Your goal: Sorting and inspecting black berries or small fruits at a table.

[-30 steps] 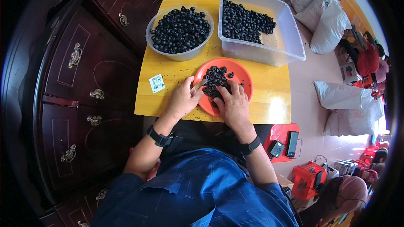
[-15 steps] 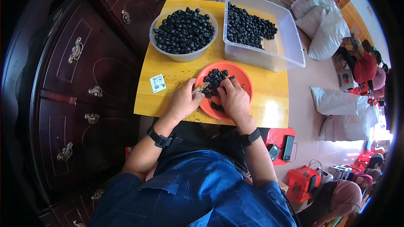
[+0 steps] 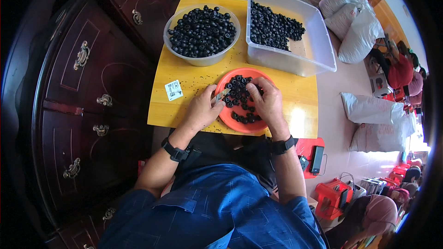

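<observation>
- White square label with dark print: lying flat on the yellow worktop, near its left edge.
- Two white filled sacks with red markings: on the floor, right of the worktop, at its far end.
- Two more white sacks, lying flat: on the floor, well to the right of the worktop, at its near end.
</observation>
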Demonstrator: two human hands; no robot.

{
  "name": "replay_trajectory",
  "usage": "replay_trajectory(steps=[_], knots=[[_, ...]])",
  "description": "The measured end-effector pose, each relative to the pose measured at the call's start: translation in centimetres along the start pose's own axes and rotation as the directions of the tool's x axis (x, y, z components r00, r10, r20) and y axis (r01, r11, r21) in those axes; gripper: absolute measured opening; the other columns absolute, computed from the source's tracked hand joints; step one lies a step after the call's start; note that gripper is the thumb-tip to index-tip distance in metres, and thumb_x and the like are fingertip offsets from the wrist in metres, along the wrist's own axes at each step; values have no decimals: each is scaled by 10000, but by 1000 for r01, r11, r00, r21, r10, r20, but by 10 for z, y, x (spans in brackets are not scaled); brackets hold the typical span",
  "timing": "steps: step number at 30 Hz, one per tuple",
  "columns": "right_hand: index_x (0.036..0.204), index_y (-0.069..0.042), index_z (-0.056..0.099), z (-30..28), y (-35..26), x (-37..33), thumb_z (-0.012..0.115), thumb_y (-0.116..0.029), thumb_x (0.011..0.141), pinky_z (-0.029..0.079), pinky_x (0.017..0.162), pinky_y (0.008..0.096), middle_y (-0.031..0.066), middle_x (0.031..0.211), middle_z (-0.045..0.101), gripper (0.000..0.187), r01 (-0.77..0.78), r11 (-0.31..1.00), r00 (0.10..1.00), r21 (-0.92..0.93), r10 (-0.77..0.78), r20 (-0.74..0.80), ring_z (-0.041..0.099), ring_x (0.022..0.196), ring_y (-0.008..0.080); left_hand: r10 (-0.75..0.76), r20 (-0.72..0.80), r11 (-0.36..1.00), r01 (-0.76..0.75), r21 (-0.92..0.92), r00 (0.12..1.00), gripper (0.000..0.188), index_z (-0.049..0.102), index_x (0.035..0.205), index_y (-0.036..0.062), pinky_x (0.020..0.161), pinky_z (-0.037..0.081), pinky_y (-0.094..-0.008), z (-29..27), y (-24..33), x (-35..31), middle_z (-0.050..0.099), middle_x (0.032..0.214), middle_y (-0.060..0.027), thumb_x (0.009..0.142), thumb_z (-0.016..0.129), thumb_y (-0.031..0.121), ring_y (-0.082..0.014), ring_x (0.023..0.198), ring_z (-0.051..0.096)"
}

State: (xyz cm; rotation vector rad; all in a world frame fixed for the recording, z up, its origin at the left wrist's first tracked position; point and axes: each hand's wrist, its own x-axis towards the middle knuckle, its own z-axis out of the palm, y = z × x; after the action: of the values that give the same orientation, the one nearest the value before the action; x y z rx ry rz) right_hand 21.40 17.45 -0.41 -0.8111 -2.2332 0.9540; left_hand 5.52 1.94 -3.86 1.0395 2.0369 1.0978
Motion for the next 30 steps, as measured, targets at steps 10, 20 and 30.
replay_trajectory(steps=[10, 20, 30], knots=[[972, -32, 681, 14, 9, -3, 700, -254, 951, 526, 699, 398, 147, 818, 666, 223, -114, 991, 991, 70, 118, -57, 670, 756, 291, 0, 21, 1000, -1, 13, 1000, 529, 525, 1333, 15, 814, 557, -452, -7, 3, -1, 721, 971, -211, 880, 706, 219, -363, 907, 720], [1017, -76, 651, -1, 17, -8, 570, -336, 1059, 415, 554, 211, -20, 808, 585, 275, -380, 228, 877, 897, 398, 270, 510, 641, 84, -52, 41, 996, 49, 78, 998, 557, 520, 1350, 2, 839, 550, -415, -9, 7, -1, 720, 1019, -201, 884, 709, 243, -320, 941, 720], [1140, -41, 619, 15, 10, -37, 445, -482, 1070, 461, 555, 251, 122, 1005, 648, 479, -308, -812, 725, 496, 137, 675, 632, 785, 192, -14, 48, 999, 16, -42, 999, 546, 528, 1340, -13, 806, 554, -371, -6, -1, 2, 721, 988, -163, 879, 716, 211, -231, 882, 720]])
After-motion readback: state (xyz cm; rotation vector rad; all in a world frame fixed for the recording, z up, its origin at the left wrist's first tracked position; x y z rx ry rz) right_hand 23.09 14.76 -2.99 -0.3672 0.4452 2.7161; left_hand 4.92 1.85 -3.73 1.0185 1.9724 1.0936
